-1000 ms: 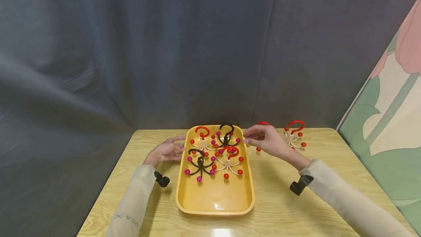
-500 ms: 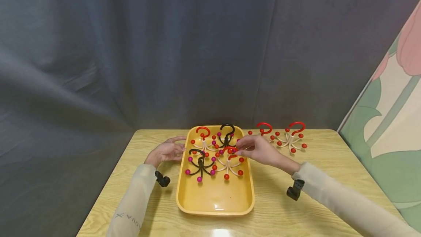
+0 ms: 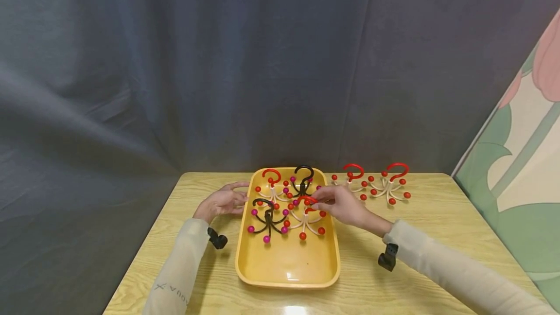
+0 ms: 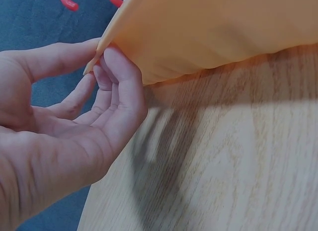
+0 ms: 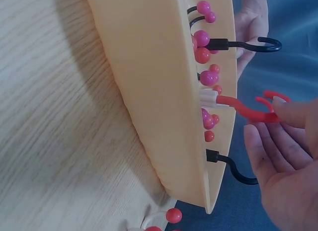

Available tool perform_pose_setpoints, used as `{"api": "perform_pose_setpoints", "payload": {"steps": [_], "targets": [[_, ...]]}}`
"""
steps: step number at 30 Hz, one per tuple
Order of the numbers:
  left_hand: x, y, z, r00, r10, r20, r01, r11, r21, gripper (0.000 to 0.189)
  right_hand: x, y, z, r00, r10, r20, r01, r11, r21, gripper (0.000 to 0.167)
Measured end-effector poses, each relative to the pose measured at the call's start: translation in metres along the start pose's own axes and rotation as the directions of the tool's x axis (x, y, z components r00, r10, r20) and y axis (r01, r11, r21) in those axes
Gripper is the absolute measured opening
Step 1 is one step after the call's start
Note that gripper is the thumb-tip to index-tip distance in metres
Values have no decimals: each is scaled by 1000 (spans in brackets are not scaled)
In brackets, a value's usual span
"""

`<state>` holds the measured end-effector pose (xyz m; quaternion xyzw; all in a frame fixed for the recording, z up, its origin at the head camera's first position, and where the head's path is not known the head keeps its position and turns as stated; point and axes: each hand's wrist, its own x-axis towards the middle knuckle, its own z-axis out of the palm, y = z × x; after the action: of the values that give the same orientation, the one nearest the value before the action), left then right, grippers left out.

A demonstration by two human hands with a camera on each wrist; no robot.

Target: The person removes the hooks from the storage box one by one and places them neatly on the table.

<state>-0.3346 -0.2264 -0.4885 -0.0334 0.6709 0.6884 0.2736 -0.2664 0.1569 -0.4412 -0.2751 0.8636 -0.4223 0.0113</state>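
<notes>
In the head view a yellow tray [image 3: 288, 267] holds two black claw hangers with magenta balls, a front one [image 3: 268, 218] and a back one [image 3: 303, 188], and two white ones with red hooks and red balls. My left hand [image 3: 225, 201] pinches the tray's left rim, thumb and fingers on either side in the left wrist view. At the tray's right side, my right hand [image 3: 345, 205] pinches the red hook [image 5: 241, 108] of the front right white claw hanger [image 3: 305, 216]. That hanger stands upright inside the tray, its lower part hidden by the tray wall in the right wrist view.
Two more white claw hangers with red hooks, one nearer [image 3: 350, 183] and one farther right [image 3: 388, 187], stand on the wooden table [image 3: 415, 237] behind the right hand. A dark curtain [image 3: 262, 62] hangs along the table's back edge.
My right hand has moved left and down from the tray's back right edge to the front red hook, uncovering the hangers on the table. My left hand stays on the rim.
</notes>
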Motion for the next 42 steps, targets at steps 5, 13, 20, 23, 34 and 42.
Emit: {"api": "perform_pose_setpoints", "payload": {"steps": [5,13,20,23,34,42], "targets": [[0,0,0,1000,-2,-3,2,1000,-2,67,-1,0,2,1000,-11,-14,11,1000,11,19],[-2,-1,-2,1000,2,14,-2,1000,-5,69,-2,1,4,999,-14,-39,15,999,40,19],[-1,-2,-3,1000,-2,21,2,1000,-4,68,-3,1,4,998,19,-58,-16,998,62,19],[0,-2,-3,1000,3,26,-3,1000,-2,69,-3,1,3,997,29,-71,-25,998,53,20],[0,-2,-2,1000,12,20,-13,1000,18,67,-4,5,3,998,-8,-69,11,999,31,19],[3,-2,-2,1000,10,5,-10,1000,18,67,-3,5,6,995,-53,-80,56,998,27,19]]}}
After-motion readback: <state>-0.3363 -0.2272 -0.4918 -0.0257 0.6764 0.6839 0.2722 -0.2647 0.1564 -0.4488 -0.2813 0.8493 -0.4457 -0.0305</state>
